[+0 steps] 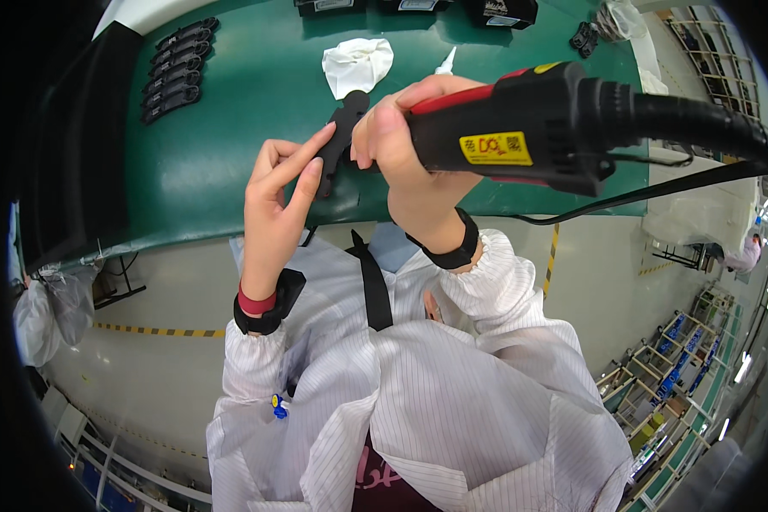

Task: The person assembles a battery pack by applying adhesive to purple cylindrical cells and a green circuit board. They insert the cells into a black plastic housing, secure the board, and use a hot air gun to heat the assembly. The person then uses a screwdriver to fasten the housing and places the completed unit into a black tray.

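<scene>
My right hand (401, 141) is wrapped round a thick black-and-red handheld power tool (520, 128) with a yellow label and a ribbed hose at its rear. Its working end is hidden behind my fingers, so its exact kind does not show. Between the thumb and fingers of my left hand (283, 183) is a flat, dark, irregularly shaped part (341, 141) with a rounded upper end. The part slants over the green table (230, 162), close beside my right fingertips. Just beyond it lies a crumpled white cloth (358, 64).
Several black curved parts (179, 72) are lined up at the far left. A white nozzle-tipped bottle (446, 61) stands behind my right hand. Black boxes (499, 12) line the far edge. The hose (700, 124) and a black cable (606, 202) run off to the right.
</scene>
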Demonstrator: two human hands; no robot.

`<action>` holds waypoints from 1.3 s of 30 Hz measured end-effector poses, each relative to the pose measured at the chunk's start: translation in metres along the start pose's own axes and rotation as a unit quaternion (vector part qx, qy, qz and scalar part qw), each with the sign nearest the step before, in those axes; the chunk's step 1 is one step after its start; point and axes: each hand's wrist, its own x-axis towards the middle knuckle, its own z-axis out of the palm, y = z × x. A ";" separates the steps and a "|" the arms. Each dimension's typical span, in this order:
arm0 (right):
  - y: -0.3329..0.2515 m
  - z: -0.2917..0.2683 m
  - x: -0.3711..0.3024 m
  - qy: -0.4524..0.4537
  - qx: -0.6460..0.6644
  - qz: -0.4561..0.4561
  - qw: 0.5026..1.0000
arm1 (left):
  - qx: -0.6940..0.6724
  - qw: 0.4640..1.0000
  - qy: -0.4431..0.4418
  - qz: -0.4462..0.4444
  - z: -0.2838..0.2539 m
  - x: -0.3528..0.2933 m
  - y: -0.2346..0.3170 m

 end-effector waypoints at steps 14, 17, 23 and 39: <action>0.016 0.004 0.002 -0.020 -0.064 -0.046 0.997 | -0.003 1.000 0.002 0.013 -0.001 -0.001 -0.005; 0.016 0.006 0.004 0.006 -0.031 -0.020 0.999 | 0.001 1.000 0.003 0.016 -0.002 0.000 -0.007; 0.015 -0.001 -0.007 -0.046 -0.137 -0.049 0.988 | -0.057 0.998 -0.008 0.002 -0.001 0.000 -0.007; 0.020 0.000 -0.010 -0.001 -0.045 -0.017 0.999 | 0.047 0.997 -0.022 0.050 -0.009 0.003 -0.005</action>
